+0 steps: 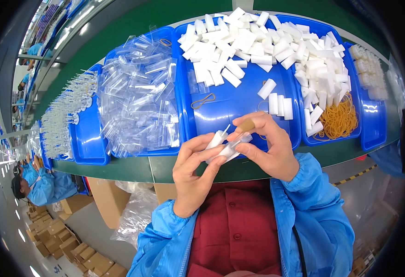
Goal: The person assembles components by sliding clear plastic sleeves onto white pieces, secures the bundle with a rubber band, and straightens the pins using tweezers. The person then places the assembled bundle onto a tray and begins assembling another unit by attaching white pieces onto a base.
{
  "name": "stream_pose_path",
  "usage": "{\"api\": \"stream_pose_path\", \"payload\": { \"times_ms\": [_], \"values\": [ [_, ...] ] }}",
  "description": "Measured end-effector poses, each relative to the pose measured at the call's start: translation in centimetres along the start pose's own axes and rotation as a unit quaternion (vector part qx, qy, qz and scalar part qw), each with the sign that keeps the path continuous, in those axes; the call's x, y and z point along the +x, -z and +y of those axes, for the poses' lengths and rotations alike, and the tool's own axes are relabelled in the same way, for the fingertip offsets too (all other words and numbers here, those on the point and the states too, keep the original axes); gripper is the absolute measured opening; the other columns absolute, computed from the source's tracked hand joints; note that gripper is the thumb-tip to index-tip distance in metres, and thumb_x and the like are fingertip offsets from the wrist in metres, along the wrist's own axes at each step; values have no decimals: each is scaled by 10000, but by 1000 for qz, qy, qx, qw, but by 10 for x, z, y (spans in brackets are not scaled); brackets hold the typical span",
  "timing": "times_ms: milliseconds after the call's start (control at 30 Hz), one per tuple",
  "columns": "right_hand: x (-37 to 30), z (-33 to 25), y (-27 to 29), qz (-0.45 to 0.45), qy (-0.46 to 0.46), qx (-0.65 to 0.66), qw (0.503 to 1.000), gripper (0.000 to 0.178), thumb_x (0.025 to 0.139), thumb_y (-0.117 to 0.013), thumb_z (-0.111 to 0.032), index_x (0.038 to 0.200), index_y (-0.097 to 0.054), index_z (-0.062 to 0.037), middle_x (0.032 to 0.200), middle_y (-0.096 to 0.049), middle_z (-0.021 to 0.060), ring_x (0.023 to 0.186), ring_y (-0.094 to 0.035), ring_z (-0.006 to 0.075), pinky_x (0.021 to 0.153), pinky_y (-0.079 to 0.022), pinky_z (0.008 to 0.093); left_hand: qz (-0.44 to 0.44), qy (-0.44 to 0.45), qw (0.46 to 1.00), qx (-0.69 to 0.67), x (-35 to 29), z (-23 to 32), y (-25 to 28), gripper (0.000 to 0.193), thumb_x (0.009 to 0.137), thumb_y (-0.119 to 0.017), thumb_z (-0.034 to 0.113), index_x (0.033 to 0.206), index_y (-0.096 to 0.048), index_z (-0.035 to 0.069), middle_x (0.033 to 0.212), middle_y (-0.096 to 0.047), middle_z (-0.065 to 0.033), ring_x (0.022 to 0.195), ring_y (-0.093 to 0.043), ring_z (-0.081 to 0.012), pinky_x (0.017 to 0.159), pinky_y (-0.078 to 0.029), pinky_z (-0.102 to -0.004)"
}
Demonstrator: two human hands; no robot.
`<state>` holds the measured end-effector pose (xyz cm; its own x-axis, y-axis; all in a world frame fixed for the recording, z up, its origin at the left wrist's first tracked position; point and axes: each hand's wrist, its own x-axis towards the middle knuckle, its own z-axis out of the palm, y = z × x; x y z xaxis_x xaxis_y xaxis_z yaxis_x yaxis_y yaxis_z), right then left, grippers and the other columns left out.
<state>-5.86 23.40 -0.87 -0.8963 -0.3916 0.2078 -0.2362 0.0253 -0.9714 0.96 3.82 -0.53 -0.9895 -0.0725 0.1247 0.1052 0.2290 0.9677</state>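
My left hand [194, 167] is closed round a white cylinder-like piece [217, 139] with a thin pale tip sticking up. A clear plastic sleeve [232, 148] lies against it, held at its lower end by the left fingers. Closed on the sleeve's upper end is my right hand [272, 150], whose index finger wears a tan finger cot [247, 125]. What sits inside the sleeve is hard to make out. Both hands meet just over the front edge of the middle blue tray [221, 115], where several white pieces [280, 106] stand in a row.
Left of the middle tray, a blue tray holds a heap of clear sleeves [140, 92]; beyond it are thin-stemmed white parts [68, 113]. White blocks [244, 41] pile up behind. Tan rubber bands [338, 117] lie at right. Cardboard boxes [92, 258] and another person [50, 184] are at left.
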Motion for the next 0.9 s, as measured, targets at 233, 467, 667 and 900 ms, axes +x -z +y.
{"api": "stream_pose_path", "payload": {
  "times_ms": [233, 467, 667, 900],
  "values": [
    [0, -4, 10, 24, -81, 151, 985, 283, 927, -715, -123, 1169, -593, -40, 1118, -677, 88, 1120, -603, 168, 1019, -441, 335, -43, 20, 979, -199, 0, 0, 15, 334, 853, -712, -89, 1177, -654, -32, 1363, -490, -204, 1227, -589, -319, 995, -549, -390],
    [-15, 3, 2, -41, -9, 27, 999, 321, 886, -763, -198, 1125, -590, -73, 1218, -641, 115, 1229, -570, 243, 1204, -199, 506, -29, -81, 992, -97, -8, -7, 7, 326, 792, -747, -136, 1087, -645, -41, 1263, -540, -181, 1214, -600, -341, 1009, -561, -398],
    [-10, 2, 5, -96, -33, 54, 993, 328, 860, -788, -172, 1095, -573, -92, 1250, -591, 137, 1277, -534, 263, 1208, -195, 520, -21, -42, 987, -155, -8, -1, 8, 459, 810, -740, -123, 1209, -528, -46, 1277, -526, -195, 1218, -599, -352, 1034, -546, -428],
    [-12, 2, 3, -92, -68, 91, 989, 318, 849, -798, -173, 1068, -581, -94, 1264, -587, 150, 1290, -531, 278, 1205, -205, 518, -40, -40, 984, -167, -10, -7, 14, 465, 820, -738, -114, 1223, -515, -45, 1312, -498, -200, 1242, -580, -349, 1043, -535, -425]
  ]
}}
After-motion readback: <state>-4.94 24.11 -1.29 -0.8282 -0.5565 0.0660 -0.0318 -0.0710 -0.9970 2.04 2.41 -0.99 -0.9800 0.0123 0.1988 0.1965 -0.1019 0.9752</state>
